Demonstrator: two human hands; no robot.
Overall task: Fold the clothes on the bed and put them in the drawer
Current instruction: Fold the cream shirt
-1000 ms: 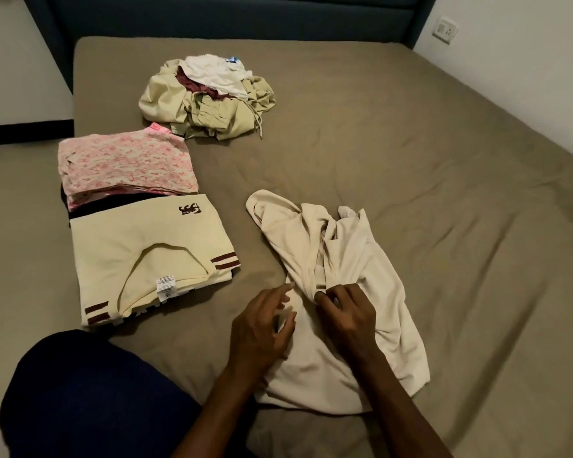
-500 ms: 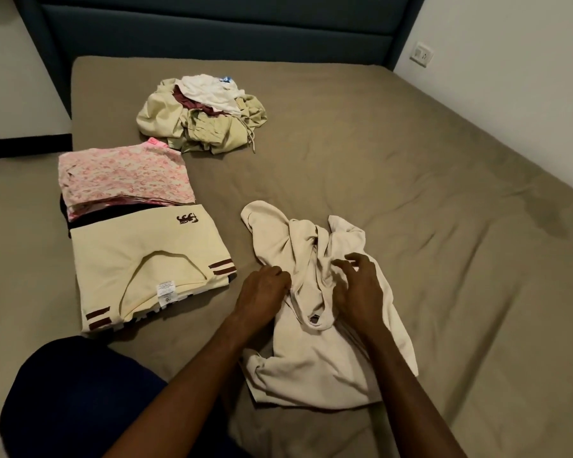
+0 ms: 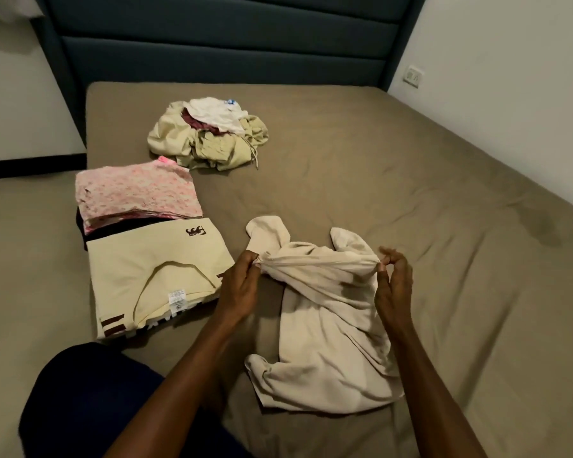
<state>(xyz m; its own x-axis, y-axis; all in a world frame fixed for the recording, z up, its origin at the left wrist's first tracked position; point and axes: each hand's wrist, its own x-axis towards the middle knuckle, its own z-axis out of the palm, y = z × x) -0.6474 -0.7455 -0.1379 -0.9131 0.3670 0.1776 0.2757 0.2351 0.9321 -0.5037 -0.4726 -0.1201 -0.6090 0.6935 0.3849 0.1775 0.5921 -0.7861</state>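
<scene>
**Partway through: some folded, one in hand, a heap waiting**

On the bed (image 3: 394,166), well up toward the headboard, an unfolded pile (image 3: 209,133) still to do. Nearer, at left, two folded pieces lying done: pink floral top (image 3: 136,193), cream striped shirt (image 3: 153,272). In the middle, beige garment (image 3: 325,312), crumpled, stretched between left hand (image 3: 242,285) and right hand (image 3: 392,285), each pinching an end. No drawer in sight; putting away judged not yet begun.

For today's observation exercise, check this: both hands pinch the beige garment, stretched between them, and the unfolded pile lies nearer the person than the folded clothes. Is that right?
One detail is wrong. The head view shows the pile farther away, near the headboard, beyond the folded clothes. The left hand and right hand do pinch the beige garment, stretched between them.
</scene>
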